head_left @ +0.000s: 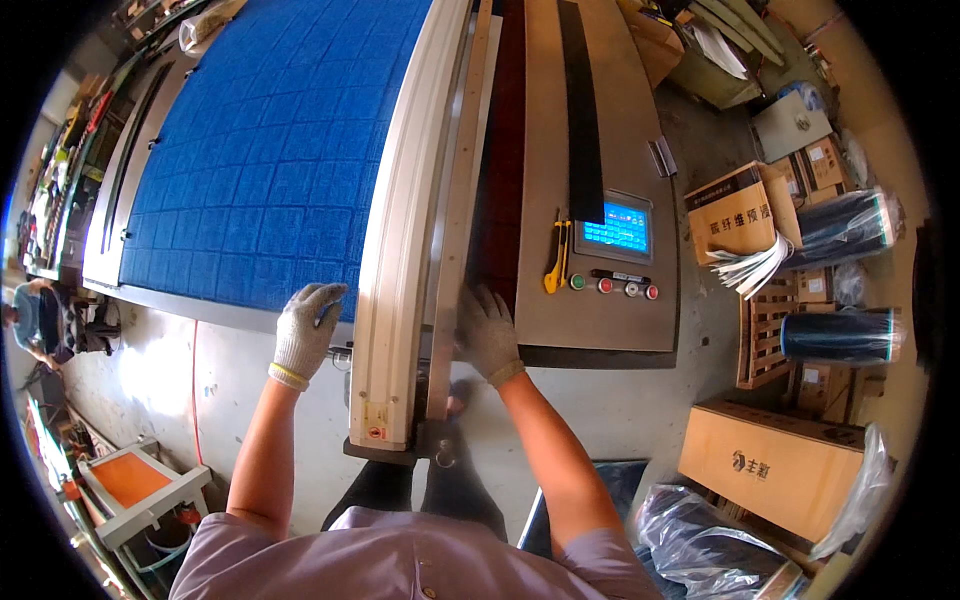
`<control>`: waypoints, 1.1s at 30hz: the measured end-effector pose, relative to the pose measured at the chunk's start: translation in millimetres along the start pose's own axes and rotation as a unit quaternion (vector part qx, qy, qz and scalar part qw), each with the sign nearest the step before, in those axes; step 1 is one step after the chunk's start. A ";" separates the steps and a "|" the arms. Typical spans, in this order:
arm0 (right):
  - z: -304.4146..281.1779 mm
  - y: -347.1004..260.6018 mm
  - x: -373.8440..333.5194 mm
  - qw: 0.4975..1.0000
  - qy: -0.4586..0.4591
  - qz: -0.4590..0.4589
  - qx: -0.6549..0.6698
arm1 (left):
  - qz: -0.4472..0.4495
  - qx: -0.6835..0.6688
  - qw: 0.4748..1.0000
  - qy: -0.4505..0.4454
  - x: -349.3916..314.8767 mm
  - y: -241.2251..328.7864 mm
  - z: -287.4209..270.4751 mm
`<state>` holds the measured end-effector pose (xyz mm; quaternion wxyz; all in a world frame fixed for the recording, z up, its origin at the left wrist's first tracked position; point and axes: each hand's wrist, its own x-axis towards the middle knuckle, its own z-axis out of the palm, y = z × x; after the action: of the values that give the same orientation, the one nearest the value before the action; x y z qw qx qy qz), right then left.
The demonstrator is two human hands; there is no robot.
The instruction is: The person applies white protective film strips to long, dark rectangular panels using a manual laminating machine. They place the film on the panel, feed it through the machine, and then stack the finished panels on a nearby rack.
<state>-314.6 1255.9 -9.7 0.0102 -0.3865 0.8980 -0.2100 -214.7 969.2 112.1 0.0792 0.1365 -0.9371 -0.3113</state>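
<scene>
My left hand (307,335), in a whitish knitted glove, is at the near edge of a blue grid-patterned bed (270,180). Its fingers curve loosely, with thumb and fingers apart and nothing seen between them. Just right of it, a long pale metal beam (405,220) runs away from me across the machine. My right hand (488,335), also gloved, reaches into the dark gap between the beam's metal side rail (450,240) and the grey control housing (600,325). Its fingers are stretched out and partly in shadow; no held thing shows there.
A lit touch screen (615,230), coloured buttons (605,286) and a yellow utility knife (553,265) are on the housing. A black strip (582,120) lies farther up it. Cardboard boxes (770,460) and plastic-wrapped dark rolls (840,335) stand at right. Another person (40,320) is at far left.
</scene>
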 end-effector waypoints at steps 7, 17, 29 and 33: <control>9.8 7.6 8.3 0.992 -0.061 -0.079 -0.078 | -0.050 0.001 0.998 -0.033 -21.5 -17.3 7.2; -8.4 32.7 24.0 0.961 -0.001 -0.266 -0.069 | -0.071 -0.055 0.995 0.048 -49.5 -21.4 -23.9; -13.5 61.8 29.8 0.947 -0.021 -0.315 -0.062 | -0.121 -0.141 0.969 0.165 -105.6 144.8 -52.9; -50.8 95.7 73.3 0.973 -0.005 -0.213 -0.085 | -0.024 -0.313 0.949 0.027 -112.0 217.4 8.3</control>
<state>-441.2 1282.1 10.3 -0.0628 -0.5692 0.8098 -0.1280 -155.1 1175.2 230.0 0.1361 0.1355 -0.7866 -0.5869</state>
